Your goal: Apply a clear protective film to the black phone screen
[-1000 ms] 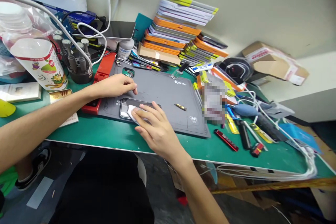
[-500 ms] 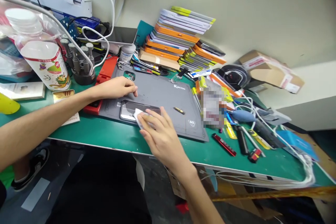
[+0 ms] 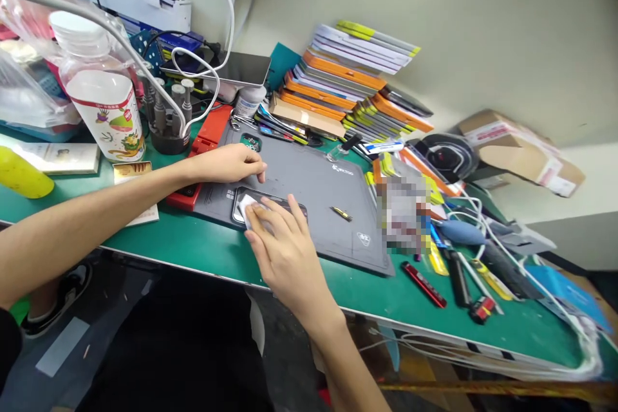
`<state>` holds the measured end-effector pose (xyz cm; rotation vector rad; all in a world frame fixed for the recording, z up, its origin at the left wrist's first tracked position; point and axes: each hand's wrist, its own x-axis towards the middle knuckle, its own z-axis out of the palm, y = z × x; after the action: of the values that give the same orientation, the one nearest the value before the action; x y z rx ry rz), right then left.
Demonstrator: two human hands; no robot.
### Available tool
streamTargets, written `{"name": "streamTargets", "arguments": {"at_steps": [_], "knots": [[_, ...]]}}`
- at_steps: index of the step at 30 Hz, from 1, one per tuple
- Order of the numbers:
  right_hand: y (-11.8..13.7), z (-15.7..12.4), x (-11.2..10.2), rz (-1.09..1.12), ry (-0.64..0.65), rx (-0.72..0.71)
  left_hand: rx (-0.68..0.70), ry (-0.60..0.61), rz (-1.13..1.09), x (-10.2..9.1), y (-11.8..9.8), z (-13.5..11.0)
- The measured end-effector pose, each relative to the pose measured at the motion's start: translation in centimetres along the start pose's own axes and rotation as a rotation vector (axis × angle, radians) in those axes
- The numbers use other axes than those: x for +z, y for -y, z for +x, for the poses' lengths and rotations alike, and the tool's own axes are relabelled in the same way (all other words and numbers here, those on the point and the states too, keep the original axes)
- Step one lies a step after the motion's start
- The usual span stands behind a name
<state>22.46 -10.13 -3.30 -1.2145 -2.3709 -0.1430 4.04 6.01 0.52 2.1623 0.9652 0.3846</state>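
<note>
A phone lies face up on the grey work mat. My right hand presses a folded white wipe against the left part of its screen, with the fingers covering much of the glass. Just behind the phone, my left hand rests on the mat with its fingers curled in, and nothing shows in it. A small gold-coloured piece lies on the mat to the right of the phone.
Left of the mat stand a clear bottle and a screwdriver holder. Stacked flat boxes rise at the back. A small glass bottle is on the mat's far edge. Right lie a red tool and cables.
My right hand has slid the wipe a little leftward across the phone screen. My left hand stays by the phone. The whole view has shifted slightly.
</note>
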Motion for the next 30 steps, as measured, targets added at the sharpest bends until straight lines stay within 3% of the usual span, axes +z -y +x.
{"name": "streamTargets", "arguments": {"at_steps": [7, 14, 20, 26, 30], "knots": [[2.1, -0.1, 0.0, -0.032, 0.020, 0.006, -0.194, -0.103, -0.233, 0.2, 0.0, 0.3], [0.9, 3.1, 1.5, -0.080, 0.029, 0.092, -0.164, -0.106, -0.294, 0.4, 0.2, 0.4], [2.5, 1.4, 0.9, -0.080, 0.041, 0.028, -0.158, -0.083, -0.317, 0.6, 0.6, 0.5], [4.0, 4.7, 1.5, -0.145, 0.081, 0.146, -0.158, -0.106, -0.340, 0.2, 0.6, 0.8], [4.0, 2.7, 1.4, -0.188, 0.036, 0.196, -0.169, -0.081, -0.364, -0.1, 1.0, 1.4]]}}
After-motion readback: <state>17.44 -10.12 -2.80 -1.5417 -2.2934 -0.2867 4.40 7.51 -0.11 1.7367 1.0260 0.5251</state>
